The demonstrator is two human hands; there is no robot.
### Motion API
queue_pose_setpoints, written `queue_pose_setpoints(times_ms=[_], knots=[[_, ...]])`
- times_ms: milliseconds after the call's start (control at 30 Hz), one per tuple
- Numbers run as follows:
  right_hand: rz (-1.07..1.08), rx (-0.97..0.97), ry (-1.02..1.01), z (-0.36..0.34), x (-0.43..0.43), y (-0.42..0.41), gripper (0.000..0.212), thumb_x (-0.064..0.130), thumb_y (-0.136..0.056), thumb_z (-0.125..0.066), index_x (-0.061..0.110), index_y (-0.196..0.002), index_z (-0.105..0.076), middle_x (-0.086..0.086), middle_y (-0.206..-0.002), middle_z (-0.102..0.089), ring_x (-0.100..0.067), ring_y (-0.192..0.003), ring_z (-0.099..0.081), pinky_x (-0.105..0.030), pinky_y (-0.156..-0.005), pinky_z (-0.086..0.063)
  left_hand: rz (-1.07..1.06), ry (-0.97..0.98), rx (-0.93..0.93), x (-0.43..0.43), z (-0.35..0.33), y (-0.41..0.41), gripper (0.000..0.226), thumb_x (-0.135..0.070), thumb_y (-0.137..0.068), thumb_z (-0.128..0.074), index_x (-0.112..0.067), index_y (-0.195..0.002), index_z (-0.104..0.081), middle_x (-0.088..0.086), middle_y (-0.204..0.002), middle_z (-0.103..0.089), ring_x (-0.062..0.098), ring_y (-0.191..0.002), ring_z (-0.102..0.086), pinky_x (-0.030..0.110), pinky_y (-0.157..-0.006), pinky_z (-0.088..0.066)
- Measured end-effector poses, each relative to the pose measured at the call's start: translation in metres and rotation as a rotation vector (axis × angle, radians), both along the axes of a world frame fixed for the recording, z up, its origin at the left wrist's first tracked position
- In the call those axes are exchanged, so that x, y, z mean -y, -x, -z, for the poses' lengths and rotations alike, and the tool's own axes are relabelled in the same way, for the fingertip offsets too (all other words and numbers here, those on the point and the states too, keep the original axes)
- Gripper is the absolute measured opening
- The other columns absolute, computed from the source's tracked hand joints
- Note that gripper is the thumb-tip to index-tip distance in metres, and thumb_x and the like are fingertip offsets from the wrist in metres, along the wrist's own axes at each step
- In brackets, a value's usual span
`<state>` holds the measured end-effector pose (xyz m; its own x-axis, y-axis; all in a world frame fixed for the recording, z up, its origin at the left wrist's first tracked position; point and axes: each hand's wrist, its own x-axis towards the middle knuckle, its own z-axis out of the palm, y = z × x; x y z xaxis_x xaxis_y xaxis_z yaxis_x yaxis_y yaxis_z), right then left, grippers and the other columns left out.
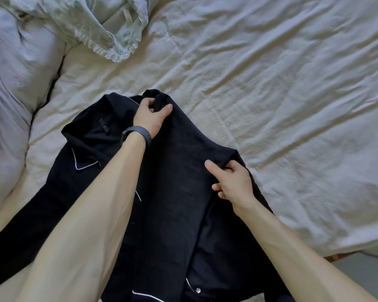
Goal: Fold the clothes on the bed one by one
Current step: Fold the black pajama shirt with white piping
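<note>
A black garment with thin white piping (175, 175) lies rumpled on the cream bed sheet (282, 88), reaching from the middle of the view down to the bottom edge. A white-trimmed collar or pocket flap shows on its left part, and a button near the bottom. My left hand (150, 115), with a dark band on the wrist, pinches a raised fold at the garment's far end. My right hand (231, 182) grips the fabric's right edge, thumb on top and fingers curled under.
A pale green, lace-edged cloth (92, 25) lies bunched at the top left. White pillows or bedding (11, 101) fill the left side. The bed's edge (340, 255) and a strip of floor show at the lower right.
</note>
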<state>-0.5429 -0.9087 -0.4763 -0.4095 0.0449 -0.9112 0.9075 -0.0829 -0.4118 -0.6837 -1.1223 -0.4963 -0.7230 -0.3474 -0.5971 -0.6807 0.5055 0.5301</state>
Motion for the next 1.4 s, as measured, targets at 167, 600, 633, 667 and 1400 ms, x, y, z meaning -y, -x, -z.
queue_pose_setpoints(times_ms=[167, 600, 633, 667, 1400], knots=[[-0.425, -0.101, -0.324, 0.005, 0.004, -0.016, 0.024, 0.043, -0.093, -0.061, 0.020, -0.099, -0.057, 0.004, -0.070, -0.071, -0.010, -0.064, -0.070, -0.033, -0.072, -0.056, 0.049, 0.243, -0.253, -0.015, -0.006, -0.067, 0.052, -0.037, -0.092, -0.063, -0.021, -0.139, -0.048, -0.003, -0.126, -0.054, 0.016, -0.118, -0.054, 0.030, -0.100, -0.043], [-1.454, -1.217, -0.647, 0.028, 0.076, 0.003, 0.060, 0.047, -0.103, -0.041, 0.019, -0.156, -0.037, -0.006, -0.166, -0.028, -0.024, -0.155, -0.020, -0.050, -0.122, -0.021, 0.323, 0.572, 0.046, -0.063, 0.018, -0.300, 0.068, -0.061, -0.096, -0.031, -0.035, -0.158, -0.018, -0.001, -0.169, 0.000, 0.021, -0.155, 0.004, 0.056, -0.122, -0.001], [-1.549, -1.195, -0.694, 0.041, 0.080, 0.018, 0.066, 0.053, -0.103, -0.035, 0.022, -0.161, -0.024, -0.003, -0.171, -0.014, -0.022, -0.158, -0.006, -0.052, -0.125, -0.008, 0.328, 0.572, 0.054, -0.061, 0.021, -0.309, 0.068, -0.061, -0.097, -0.030, -0.038, -0.159, -0.013, -0.001, -0.169, 0.002, 0.021, -0.155, 0.006, 0.056, -0.121, 0.001], [-1.604, -1.167, -0.746, 0.054, 0.081, 0.034, 0.070, 0.059, -0.103, -0.030, 0.025, -0.163, -0.015, -0.001, -0.172, -0.005, -0.020, -0.158, 0.002, -0.054, -0.126, 0.000, 0.325, 0.576, 0.056, -0.059, 0.025, -0.318, 0.068, -0.062, -0.097, -0.029, -0.040, -0.159, -0.008, -0.002, -0.169, 0.004, 0.021, -0.155, 0.006, 0.056, -0.121, 0.002], [-1.517, -1.173, -0.836, 0.018, 0.037, -0.125, 0.078, 0.070, -0.095, -0.045, 0.034, -0.161, -0.026, -0.006, -0.172, -0.004, -0.027, -0.158, 0.006, -0.064, -0.122, 0.000, 0.155, 0.502, 0.179, -0.018, -0.001, -0.504, 0.080, -0.082, -0.087, -0.016, -0.048, -0.156, 0.007, -0.003, -0.167, 0.019, 0.036, -0.152, 0.015, 0.074, -0.113, -0.004]])
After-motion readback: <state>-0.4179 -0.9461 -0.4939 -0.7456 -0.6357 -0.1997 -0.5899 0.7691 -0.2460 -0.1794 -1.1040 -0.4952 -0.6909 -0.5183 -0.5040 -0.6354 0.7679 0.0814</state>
